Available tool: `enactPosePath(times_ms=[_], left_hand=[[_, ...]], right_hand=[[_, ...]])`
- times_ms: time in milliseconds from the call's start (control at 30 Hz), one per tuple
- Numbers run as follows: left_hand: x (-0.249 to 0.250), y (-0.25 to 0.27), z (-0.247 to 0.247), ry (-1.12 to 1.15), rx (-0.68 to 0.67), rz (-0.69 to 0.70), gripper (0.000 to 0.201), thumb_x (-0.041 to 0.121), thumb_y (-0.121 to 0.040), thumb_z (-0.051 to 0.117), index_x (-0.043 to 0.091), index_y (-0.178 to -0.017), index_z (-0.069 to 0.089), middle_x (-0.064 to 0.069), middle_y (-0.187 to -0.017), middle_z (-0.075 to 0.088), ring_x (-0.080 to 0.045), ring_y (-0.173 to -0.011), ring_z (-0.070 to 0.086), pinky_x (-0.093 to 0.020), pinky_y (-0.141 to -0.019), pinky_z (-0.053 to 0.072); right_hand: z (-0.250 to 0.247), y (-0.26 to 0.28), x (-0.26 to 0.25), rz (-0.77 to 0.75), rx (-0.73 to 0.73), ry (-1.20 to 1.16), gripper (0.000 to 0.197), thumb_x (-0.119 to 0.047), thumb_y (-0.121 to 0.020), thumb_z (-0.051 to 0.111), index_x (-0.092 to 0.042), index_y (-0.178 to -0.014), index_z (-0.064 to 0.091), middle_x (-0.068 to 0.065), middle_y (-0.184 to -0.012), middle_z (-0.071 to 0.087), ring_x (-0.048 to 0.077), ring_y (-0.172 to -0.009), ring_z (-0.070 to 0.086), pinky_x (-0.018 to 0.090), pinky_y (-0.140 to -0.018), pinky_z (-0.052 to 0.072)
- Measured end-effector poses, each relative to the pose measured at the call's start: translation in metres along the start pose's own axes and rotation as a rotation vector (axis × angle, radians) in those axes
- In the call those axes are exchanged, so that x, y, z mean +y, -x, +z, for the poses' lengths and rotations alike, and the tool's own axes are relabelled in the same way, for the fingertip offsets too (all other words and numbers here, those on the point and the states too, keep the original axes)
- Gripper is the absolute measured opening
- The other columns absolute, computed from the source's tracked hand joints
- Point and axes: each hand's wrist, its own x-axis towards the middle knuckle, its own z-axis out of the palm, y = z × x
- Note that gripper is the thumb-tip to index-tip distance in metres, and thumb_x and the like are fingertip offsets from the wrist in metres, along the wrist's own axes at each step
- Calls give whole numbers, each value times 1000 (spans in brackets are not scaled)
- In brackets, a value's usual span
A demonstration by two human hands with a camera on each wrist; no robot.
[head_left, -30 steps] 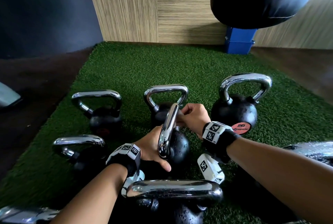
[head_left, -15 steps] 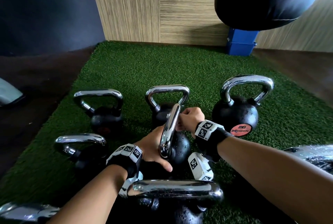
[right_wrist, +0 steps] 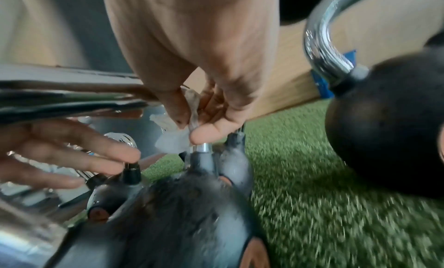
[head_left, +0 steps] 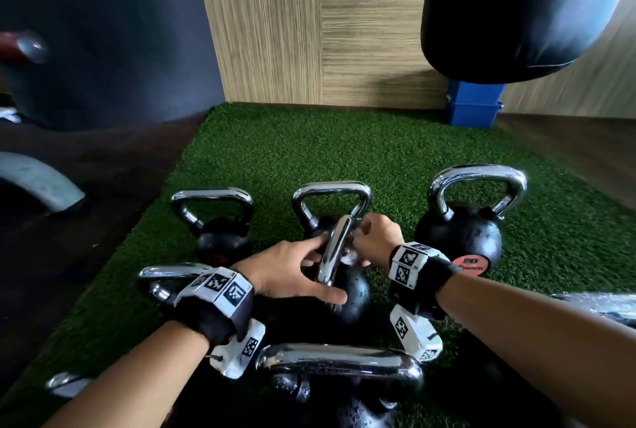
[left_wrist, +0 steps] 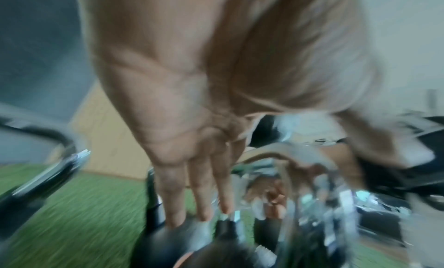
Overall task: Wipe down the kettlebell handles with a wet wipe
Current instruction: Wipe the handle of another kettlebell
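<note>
A black kettlebell [head_left: 352,293] with a chrome handle [head_left: 335,252] stands on the green turf [head_left: 344,145], in the middle of a group. My left hand [head_left: 292,273] rests on it with straight fingers, thumb across the ball and fingertips at the handle. In the blurred left wrist view my left hand [left_wrist: 199,186] touches the ball [left_wrist: 173,238] with its fingertips. My right hand [head_left: 375,238] pinches a crumpled white wet wipe [head_left: 349,257] against the handle's right side. In the right wrist view my right hand [right_wrist: 190,127] holds the wipe [right_wrist: 171,142] just above the handle's base [right_wrist: 204,147].
Other chrome-handled kettlebells ring the middle one: back left [head_left: 211,217], back middle [head_left: 332,193], back right [head_left: 461,231], left [head_left: 172,276] and near front [head_left: 340,362]. A black punching bag [head_left: 516,8] hangs above a blue box [head_left: 473,107]. Dark floor borders the turf.
My right hand has slid a little down the handle with the wipe. My left hand's fingers have stretched up to the handle. The head view has turned slightly left.
</note>
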Motion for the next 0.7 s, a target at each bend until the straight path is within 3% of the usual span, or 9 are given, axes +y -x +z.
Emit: enactPosePath(times_ms=[67,133,200,267,367,433,533,600,700], left_hand=[[18,-1,-2,-102,56,-22,107,78,-59,78,47,-150,32,12,-134,64,-7,-121,62,-30,-105,49],[31,-6,1,-216,142,-39,78,59,-60,83,40,-130,53,6,-114,72,-15,-104,67,-28,-86,55],[38,-9,1,-229,177,-76,62,48,-58,85,35,-113,61,5,-100,73,-18,-94,68,-27,-74,54],[39,-11,0,-212,160,-113,58,44,-57,86,33,-109,63,6,-96,71,-17,-91,66,-27,-71,53],[36,-15,-9,-214,103,-123,60,41,-58,89,31,-110,62,7,-100,70,-16,-95,66,-23,-66,46],[35,-16,-17,-232,30,-104,61,37,-60,91,33,-114,62,8,-103,71,-15,-97,66,-22,-68,47],[33,-13,-32,-253,-48,-71,77,26,-63,93,38,-131,57,9,-121,70,-14,-112,65,-26,-91,51],[31,-13,-39,-283,-87,-52,97,20,-65,93,40,-148,45,8,-133,62,-14,-122,58,-24,-97,43],[29,-19,-45,-372,-134,-51,112,20,-68,93,38,-158,29,2,-143,47,-18,-132,47,-21,-97,32]], right_hand=[[-9,-5,-2,-135,-29,93,9,-19,-78,66,-13,-79,59,4,-79,63,24,-73,59,29,-63,48],[-14,-8,-6,-260,-61,183,13,-12,-77,66,-14,-77,53,5,-85,58,24,-78,55,27,-63,42],[-17,-10,-6,-340,-69,245,15,-9,-78,67,-14,-80,53,6,-90,57,24,-82,55,29,-67,45],[-21,-12,-6,-378,-95,291,17,-7,-81,67,-11,-91,54,7,-89,63,26,-81,61,35,-68,54],[-31,-15,-8,-416,-180,322,41,-1,-84,64,-17,-120,51,9,-86,66,25,-71,65,36,-62,58],[-39,-17,-13,-452,-276,414,51,-4,-85,65,-21,-132,54,11,-97,69,25,-79,68,34,-71,60],[-51,-15,-25,-533,-319,655,39,-13,-85,63,-16,-123,68,10,-109,72,26,-100,69,37,-88,58],[-59,-10,-34,-537,-344,765,30,-13,-83,59,-8,-108,74,11,-103,73,27,-98,70,36,-85,59],[-68,-3,-44,-515,-404,904,21,-13,-82,55,1,-84,71,10,-85,70,24,-80,70,31,-72,61]])
